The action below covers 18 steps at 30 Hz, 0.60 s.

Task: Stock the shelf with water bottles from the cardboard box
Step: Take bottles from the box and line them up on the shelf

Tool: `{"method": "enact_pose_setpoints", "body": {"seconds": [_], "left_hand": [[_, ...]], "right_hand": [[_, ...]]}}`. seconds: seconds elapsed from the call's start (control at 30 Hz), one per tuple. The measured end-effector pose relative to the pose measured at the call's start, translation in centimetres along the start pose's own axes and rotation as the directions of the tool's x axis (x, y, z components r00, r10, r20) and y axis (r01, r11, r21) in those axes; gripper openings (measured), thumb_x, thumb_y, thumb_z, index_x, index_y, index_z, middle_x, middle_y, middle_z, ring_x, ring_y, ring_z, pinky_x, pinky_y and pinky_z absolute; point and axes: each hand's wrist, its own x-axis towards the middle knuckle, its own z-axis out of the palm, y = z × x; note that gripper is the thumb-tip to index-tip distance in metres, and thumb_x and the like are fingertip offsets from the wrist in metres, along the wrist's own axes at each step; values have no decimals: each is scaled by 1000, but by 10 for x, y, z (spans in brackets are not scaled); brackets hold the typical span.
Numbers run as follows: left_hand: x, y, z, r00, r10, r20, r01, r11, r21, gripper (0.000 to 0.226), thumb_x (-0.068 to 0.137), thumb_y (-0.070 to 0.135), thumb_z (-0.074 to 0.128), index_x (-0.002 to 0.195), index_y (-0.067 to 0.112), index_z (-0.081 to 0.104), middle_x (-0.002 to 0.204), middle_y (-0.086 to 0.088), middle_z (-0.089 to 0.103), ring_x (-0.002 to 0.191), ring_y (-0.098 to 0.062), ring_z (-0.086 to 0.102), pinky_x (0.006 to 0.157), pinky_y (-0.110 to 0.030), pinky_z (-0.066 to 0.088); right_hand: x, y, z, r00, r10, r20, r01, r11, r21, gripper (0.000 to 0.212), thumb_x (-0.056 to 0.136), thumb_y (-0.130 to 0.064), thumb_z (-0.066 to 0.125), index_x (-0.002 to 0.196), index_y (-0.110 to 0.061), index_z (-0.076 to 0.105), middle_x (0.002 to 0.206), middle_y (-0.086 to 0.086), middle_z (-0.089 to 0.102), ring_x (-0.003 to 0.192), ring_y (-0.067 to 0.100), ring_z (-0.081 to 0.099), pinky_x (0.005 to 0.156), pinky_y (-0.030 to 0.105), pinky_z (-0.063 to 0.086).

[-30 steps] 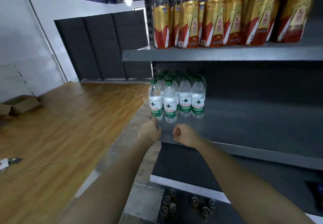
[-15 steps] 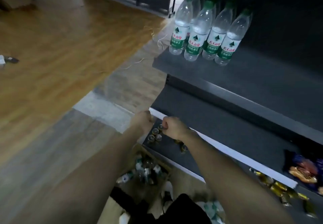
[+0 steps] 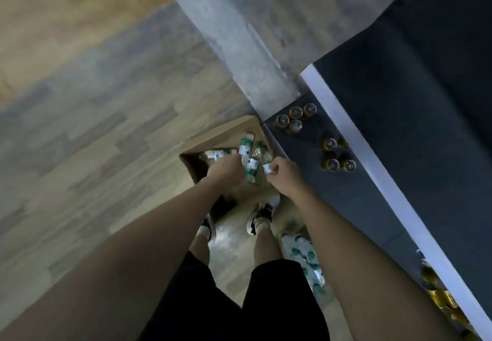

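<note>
Two hands reach down over an open cardboard box [image 3: 213,138] on the wood-pattern floor [image 3: 93,117], beside the dark bottom shelf [image 3: 300,154]. The left hand [image 3: 226,171] is curled among the water bottles [image 3: 246,151] lying in the box; whether it grips one I cannot tell. The right hand [image 3: 282,175] pinches a white-labelled bottle [image 3: 267,168] at the box's near edge. Gold-topped cans [image 3: 295,118] stand on the shelf. A wrapped bottle pack [image 3: 303,255] lies by the person's right sneaker [image 3: 262,215].

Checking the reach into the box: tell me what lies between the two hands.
In the head view, upright water bottles in the cardboard box show between the left hand and the right hand; blur hides whether either hand grips one.
</note>
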Motion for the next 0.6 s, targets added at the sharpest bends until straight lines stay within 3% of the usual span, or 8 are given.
{"method": "enact_pose_setpoints", "body": {"seconds": [0.1,0.33,0.47,0.6], "left_hand": [[21,-16,30,998,-63,24,63,998,-31,25,89,18,50,112,11,57,112,-14,63,104,-34,59,81,-39,49],[87,-55,109,987,-156,49,159,986,-60,26,92,19,47,114,11,58,112,-14,63,106,-35,58,79,-37,47],[119,-70,140,983,-176,50,180,981,-68,23,90,18,46,110,13,58,107,-11,63,99,-33,60,79,-40,52],[153,-87,169,981,-193,32,195,977,-82,19,93,14,46,107,15,58,101,-7,62,91,-28,60,76,-42,54]], "right_hand": [[33,14,23,998,63,-7,-63,995,81,12,88,-20,66,92,-18,55,92,1,58,86,23,57,75,36,50],[107,59,89,987,154,36,-158,967,199,13,86,-20,66,94,-15,56,93,4,62,91,27,59,76,34,49],[135,85,121,975,190,116,-210,957,202,24,89,-21,65,111,-13,58,107,4,61,93,21,55,74,26,38],[167,105,153,968,215,129,-238,948,210,32,89,-21,66,118,-12,57,116,7,61,99,21,56,77,28,41]]}}
